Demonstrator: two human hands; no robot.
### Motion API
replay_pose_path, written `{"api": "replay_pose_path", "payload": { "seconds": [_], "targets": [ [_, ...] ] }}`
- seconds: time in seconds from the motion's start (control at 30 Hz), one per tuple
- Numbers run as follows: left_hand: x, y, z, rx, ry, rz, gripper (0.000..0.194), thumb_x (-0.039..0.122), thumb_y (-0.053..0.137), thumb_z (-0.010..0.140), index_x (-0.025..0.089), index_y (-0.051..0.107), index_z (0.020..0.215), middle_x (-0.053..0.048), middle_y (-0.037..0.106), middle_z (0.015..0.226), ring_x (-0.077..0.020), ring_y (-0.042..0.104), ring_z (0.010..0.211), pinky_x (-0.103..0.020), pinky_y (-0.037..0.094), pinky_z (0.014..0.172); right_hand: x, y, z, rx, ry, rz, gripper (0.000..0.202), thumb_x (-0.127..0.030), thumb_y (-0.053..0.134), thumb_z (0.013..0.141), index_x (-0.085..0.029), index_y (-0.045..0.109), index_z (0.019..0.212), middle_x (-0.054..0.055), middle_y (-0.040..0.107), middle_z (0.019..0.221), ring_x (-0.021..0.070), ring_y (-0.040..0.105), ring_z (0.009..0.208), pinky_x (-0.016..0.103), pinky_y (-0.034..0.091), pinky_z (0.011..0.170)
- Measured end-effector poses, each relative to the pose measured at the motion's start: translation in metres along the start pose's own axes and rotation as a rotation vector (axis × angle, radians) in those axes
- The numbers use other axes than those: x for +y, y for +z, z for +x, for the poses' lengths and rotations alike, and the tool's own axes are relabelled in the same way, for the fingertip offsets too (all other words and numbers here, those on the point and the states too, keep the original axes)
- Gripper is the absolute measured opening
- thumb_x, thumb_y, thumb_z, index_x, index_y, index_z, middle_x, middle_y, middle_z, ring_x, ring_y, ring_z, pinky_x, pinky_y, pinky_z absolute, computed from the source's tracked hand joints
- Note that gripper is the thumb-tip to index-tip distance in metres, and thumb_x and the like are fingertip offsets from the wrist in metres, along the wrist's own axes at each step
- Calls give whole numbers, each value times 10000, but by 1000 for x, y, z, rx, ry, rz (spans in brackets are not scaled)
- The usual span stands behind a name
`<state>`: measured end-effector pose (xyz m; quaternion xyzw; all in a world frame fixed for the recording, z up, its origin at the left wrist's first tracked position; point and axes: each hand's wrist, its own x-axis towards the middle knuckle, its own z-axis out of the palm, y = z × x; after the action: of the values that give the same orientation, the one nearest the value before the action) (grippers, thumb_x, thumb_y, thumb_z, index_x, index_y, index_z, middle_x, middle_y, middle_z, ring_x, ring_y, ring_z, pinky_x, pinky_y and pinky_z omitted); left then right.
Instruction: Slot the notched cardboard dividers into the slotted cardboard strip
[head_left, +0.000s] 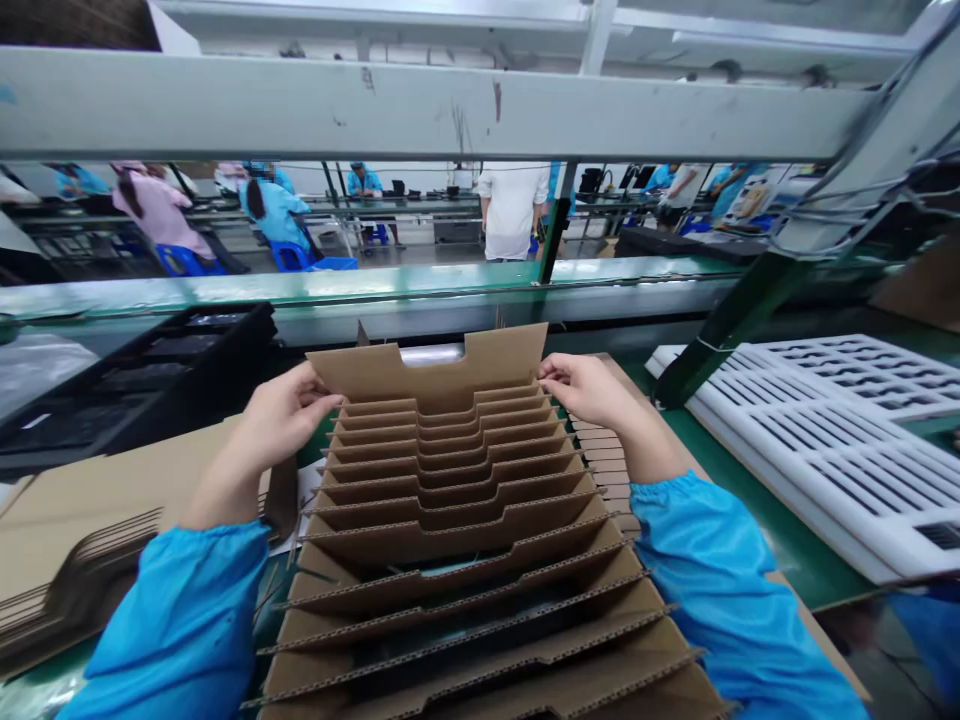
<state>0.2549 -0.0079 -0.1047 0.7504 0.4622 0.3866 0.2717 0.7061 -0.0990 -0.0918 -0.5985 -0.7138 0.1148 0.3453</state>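
A slotted cardboard divider grid (457,520) stretches away from me across the green bench, with several notched cross panels standing in it. At its far end one notched cardboard panel (442,375) rises higher than the others. My left hand (281,415) pinches the left edge of that panel between thumb and fingers. Its right edge is gripped by the fingers of my right hand (581,385). Both forearms wear blue sleeves, one on each side of the grid.
Stacked notched cardboard sheets (97,500) lie to the left, with a black tray (150,380) behind them. White slotted foam panels (825,430) are piled at the right, by a slanted post (720,320). Several people sit or stand at benches beyond.
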Motion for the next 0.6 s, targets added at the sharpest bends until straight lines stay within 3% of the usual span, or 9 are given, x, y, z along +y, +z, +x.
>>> {"api": "replay_pose_path", "payload": {
  "seconds": [0.1,0.17,0.27,0.33,0.4,0.5,0.6],
  "targets": [
    [4,-3,-2,145,50,-4,914,504,844,806,283,518,1632,-46,746,1066,-283,794,870,-460,659,888,6,0,1,-20,-3,-35,52,-237,664,872,-244,716,868,36,807,915,256,763,878,371,587,799],
    [8,-4,-5,193,87,9,1007,473,837,830,346,387,1722,-46,725,1198,-266,798,853,-456,662,860,5,-2,-1,-10,-3,-34,128,-241,671,887,-244,759,980,44,816,971,260,772,904,385,602,840],
    [16,-4,-9,207,190,101,643,478,759,909,318,668,1525,-36,771,1220,-285,795,909,-486,652,931,-3,-7,-4,100,-68,30,499,-247,621,955,-266,686,1450,66,786,1260,227,777,919,402,623,899],
    [16,-5,-10,169,242,145,405,478,687,959,305,809,1304,-16,819,1177,-313,791,1003,-510,625,1035,-7,-9,-7,155,-175,65,595,-201,556,976,-291,628,1560,71,731,1398,202,772,938,396,630,921],
    [11,-6,-8,105,256,165,338,475,633,986,324,851,1195,0,839,1183,-337,786,1091,-520,606,1090,-7,-9,-8,128,-266,36,554,-133,506,953,-292,750,1425,52,754,1354,199,764,995,385,627,962],
    [-7,-7,-2,-8,198,198,321,489,625,965,351,885,1093,-11,850,1216,-379,791,1154,-538,598,1119,-1,-4,-5,62,-273,-29,515,-73,488,891,-292,868,1161,31,804,1204,214,759,1074,380,621,1012],
    [-18,-3,1,-114,125,237,373,489,610,959,353,884,1171,-43,836,1296,-407,772,1249,-551,569,1165,5,2,1,73,-230,-69,509,-77,488,875,-310,888,1086,37,792,1229,233,754,1142,408,621,1038]
  ]
}}
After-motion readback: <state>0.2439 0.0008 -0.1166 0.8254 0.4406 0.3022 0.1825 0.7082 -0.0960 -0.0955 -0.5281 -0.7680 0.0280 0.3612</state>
